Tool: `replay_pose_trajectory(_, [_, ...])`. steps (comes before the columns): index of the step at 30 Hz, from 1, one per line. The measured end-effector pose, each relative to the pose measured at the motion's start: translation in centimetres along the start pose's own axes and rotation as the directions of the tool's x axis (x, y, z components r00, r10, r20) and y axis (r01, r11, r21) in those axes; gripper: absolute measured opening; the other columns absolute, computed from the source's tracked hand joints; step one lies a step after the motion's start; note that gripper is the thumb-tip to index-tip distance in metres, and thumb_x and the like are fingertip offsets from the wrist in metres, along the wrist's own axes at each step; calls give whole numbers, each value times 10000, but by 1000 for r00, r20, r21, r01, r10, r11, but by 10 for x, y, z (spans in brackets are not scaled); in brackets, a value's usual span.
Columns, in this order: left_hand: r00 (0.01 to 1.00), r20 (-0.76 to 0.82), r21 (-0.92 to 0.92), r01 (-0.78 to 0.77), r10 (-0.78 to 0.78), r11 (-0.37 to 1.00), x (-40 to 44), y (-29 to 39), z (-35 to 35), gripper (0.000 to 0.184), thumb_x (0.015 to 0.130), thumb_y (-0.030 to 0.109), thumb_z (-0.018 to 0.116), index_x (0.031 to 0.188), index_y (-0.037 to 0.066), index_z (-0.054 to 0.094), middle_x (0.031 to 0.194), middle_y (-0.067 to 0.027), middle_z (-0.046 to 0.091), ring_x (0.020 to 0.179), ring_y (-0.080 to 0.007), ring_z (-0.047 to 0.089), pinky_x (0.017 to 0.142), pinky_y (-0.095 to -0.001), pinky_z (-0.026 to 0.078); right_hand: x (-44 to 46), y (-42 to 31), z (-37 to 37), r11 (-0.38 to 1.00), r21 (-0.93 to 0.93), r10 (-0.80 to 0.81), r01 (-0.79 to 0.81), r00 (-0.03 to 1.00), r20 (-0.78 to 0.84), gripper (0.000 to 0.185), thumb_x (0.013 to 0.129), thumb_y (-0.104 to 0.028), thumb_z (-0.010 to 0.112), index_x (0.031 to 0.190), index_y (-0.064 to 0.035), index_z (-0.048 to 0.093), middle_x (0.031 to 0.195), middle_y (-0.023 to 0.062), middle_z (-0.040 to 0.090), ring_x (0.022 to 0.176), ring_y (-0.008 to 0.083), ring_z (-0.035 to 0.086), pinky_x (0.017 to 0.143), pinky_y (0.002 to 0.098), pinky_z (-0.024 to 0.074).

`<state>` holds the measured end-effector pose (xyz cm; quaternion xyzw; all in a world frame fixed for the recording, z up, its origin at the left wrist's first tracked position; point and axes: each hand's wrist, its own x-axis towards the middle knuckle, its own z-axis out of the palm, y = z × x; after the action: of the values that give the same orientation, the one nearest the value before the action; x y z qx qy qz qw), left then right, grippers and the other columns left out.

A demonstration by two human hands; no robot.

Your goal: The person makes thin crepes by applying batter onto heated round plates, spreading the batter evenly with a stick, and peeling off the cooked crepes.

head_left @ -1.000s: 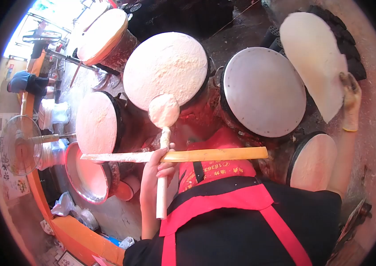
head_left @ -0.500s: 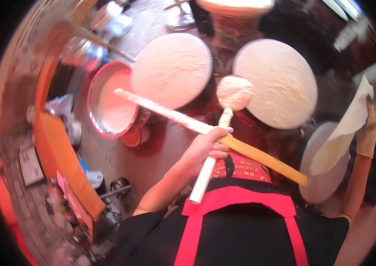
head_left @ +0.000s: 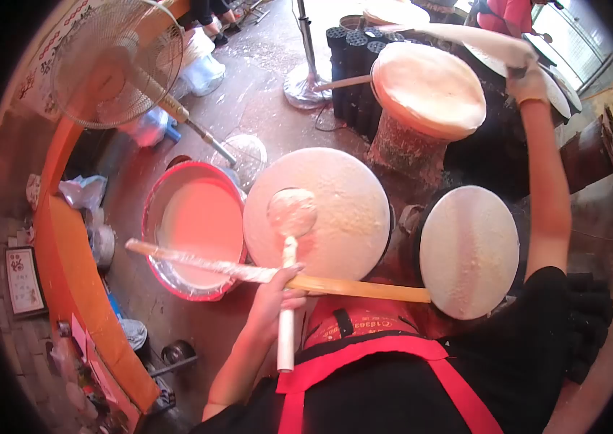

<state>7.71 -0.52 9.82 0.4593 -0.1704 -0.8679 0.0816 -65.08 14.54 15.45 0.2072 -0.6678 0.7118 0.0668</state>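
Observation:
My left hand [head_left: 275,298] is closed around two tools at once: a batter-coated ladle [head_left: 292,213] with a white handle and a long flat wooden stick [head_left: 364,288], crossed over each other. The ladle's bowl hangs above a round griddle [head_left: 353,195] with pale residue on it. My right hand [head_left: 528,82], in a light glove, is raised at the upper right and grips the end of a thin pancake sheet [head_left: 466,35]. The sheet stretches leftward, blurred, above a stack of pancakes [head_left: 429,90] on a pedestal.
A red-rimmed basin [head_left: 201,224] of batter stands at left. A second griddle [head_left: 470,253] is near my right side. A fan [head_left: 118,69], an orange ledge [head_left: 78,282] and black briquettes [head_left: 356,54] surround the spot. Another person in red [head_left: 502,18] is at the back.
My right hand has swung from the lower right up and forward, carrying the pancake sheet off the right-hand griddle toward the stack. The view has shifted; my left hand keeps its hold.

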Motion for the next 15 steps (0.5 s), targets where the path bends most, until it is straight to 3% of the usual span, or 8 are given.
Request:
replay_pose_trajectory(3, [999,-26,-114,-24,21,993,-4,23,-12,246,953,94,561,1140,-60,521,736,10,404,508,-26,346,395,-172,279,-9,113,1,808,514,290,-289,954,79,262,924,-151,564,1155,-36,609,1102,126,679,1060,241,642,898,357,529])
replay_pose_trajectory(5, [999,-20,-153,-41,38,987,-6,29,-23,244,954,87,555,1147,-59,519,764,-5,437,508,-29,353,391,-169,281,-11,230,-11,626,656,298,-421,907,298,242,935,-143,533,1143,-50,615,1090,102,685,1054,211,644,897,350,538])
replay_pose_trajectory(6, [999,-7,-234,-32,31,972,-7,28,-25,251,955,79,546,1160,-61,508,817,-38,487,505,-33,363,388,-169,297,-62,194,15,590,700,506,-401,860,66,260,952,-170,515,1166,-52,604,1122,99,672,1058,222,642,893,371,545])
replay_pose_trajectory(7, [1000,-9,-325,-16,14,945,-9,26,-26,262,958,76,536,1173,-67,491,872,-71,520,501,-36,368,382,-165,309,-121,145,46,578,735,664,-354,728,-172,279,970,-197,496,1188,-53,594,1155,97,659,1061,233,640,890,392,551])
replay_pose_trajectory(10, [998,-25,-385,-63,58,921,-20,17,-18,272,960,80,534,1184,-65,483,887,-91,542,501,-35,375,371,-153,314,-131,235,42,507,783,762,-360,612,-212,377,953,-242,580,1265,-32,549,1201,113,626,1015,281,653,818,451,581])
replay_pose_trajectory(11, [997,-52,-405,-68,52,912,-24,14,-19,276,957,81,539,1186,-63,483,888,-90,543,499,-33,375,371,-154,317,-139,239,48,578,728,766,-370,555,-325,424,940,-254,613,1285,-21,536,1201,119,622,983,289,663,788,451,592])
replay_pose_trajectory(12, [996,-77,-424,-71,42,903,-27,12,-21,281,954,82,544,1188,-61,482,889,-88,544,496,-32,375,370,-155,321,-159,177,65,704,545,709,-456,490,-507,413,911,-254,666,1226,0,578,1111,123,652,894,255,678,707,392,597])
replay_pose_trajectory(15, [994,-110,-475,-62,11,878,-38,3,-26,300,946,86,562,1197,-57,479,904,-83,552,471,-18,383,369,-157,338,-163,162,51,854,287,519,-433,675,-525,325,927,-272,649,1077,16,639,943,94,679,734,217,667,594,355,567])
